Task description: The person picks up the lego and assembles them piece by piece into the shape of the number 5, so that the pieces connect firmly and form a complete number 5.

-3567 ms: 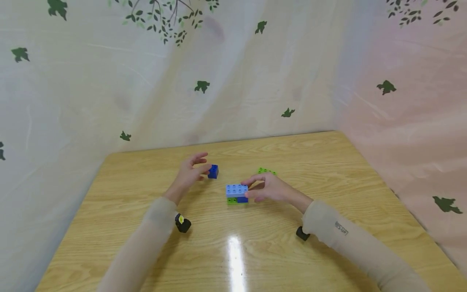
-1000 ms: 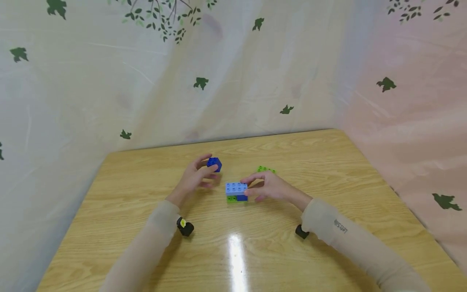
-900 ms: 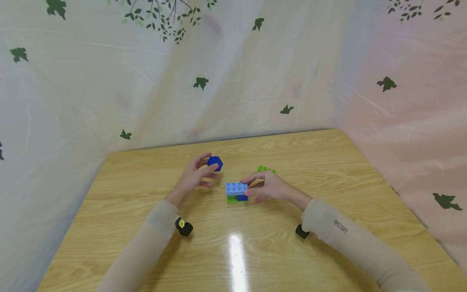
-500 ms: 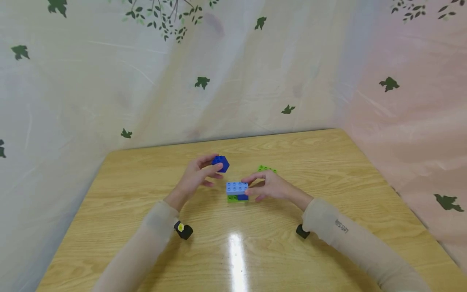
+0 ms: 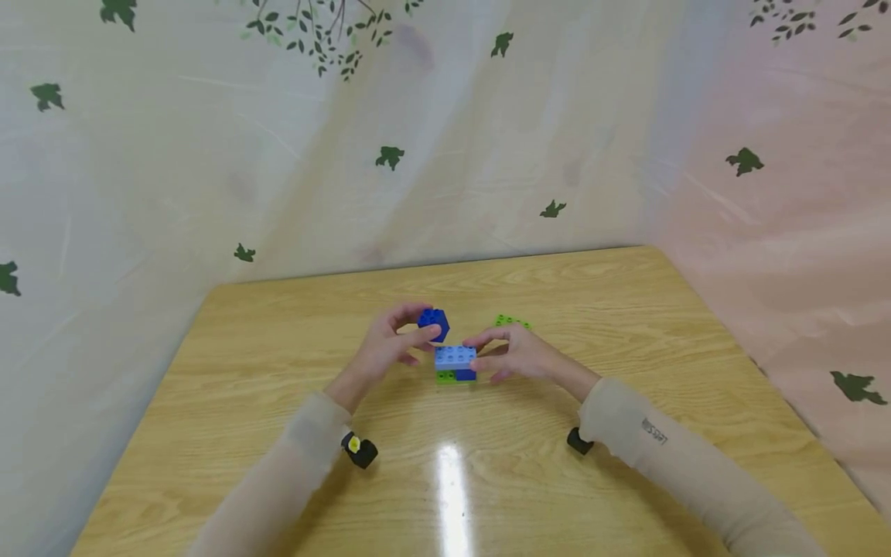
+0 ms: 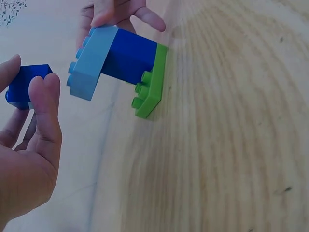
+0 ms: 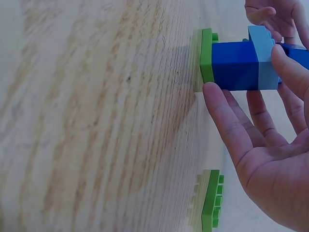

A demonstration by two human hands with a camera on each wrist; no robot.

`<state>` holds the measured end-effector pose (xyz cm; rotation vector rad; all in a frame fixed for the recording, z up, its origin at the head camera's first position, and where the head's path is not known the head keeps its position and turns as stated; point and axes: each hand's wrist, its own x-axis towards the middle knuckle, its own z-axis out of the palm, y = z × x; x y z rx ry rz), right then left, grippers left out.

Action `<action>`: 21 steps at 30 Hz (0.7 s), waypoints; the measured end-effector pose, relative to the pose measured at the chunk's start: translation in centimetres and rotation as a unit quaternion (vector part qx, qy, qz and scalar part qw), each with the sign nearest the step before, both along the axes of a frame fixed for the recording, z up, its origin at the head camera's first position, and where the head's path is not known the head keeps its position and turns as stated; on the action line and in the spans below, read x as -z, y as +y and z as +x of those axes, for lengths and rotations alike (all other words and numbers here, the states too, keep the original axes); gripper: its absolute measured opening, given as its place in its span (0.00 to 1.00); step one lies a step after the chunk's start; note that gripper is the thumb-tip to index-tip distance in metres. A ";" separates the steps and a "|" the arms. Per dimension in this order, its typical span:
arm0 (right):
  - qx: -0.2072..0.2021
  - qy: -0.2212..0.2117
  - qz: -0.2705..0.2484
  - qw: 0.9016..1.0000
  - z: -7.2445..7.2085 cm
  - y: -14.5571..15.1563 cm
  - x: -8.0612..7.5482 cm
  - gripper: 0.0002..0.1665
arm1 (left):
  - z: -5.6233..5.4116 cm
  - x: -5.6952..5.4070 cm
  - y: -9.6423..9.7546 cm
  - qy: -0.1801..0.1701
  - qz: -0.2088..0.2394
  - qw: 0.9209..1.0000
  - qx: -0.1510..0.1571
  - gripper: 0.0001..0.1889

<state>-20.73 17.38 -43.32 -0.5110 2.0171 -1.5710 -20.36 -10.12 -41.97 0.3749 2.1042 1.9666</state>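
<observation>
Both hands work close together at the wooden table [image 5: 278, 340]: the left hand [image 5: 391, 342] pinches a dark blue block [image 6: 24, 86] between thumb and fingers, clear of the tabletop, while the right hand [image 5: 524, 354] grips the right end of a small block stack [image 5: 455, 363]. From where I stand, the stack sits upright on the table, a green plate [image 6: 155, 84] at the bottom, a blue brick [image 6: 130, 57] on its right half and a light blue brick [image 6: 94, 63] across the top, its left half jutting out over bare green studs. The pinched block is near the top brick's studs, a gap showing between them. A second green plate [image 7: 211, 200] lies beyond the right hand, partly hidden by it. Behind everything hangs a pale cloth [image 5: 445, 216] printed with leafy branches.
</observation>
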 end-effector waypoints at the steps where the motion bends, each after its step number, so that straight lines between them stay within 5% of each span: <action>1: -0.001 0.001 0.001 1.000 0.0 0.0 0.0 0.28 | 0.1 0.2 0.1 -0.004 0.004 1.000 -0.002 0.25; 21: 0.006 0.001 0.000 1.000 0.0 0.0 0.2 0.27 | 2.0 1.2 0.8 -0.011 -0.027 1.000 -0.009 0.25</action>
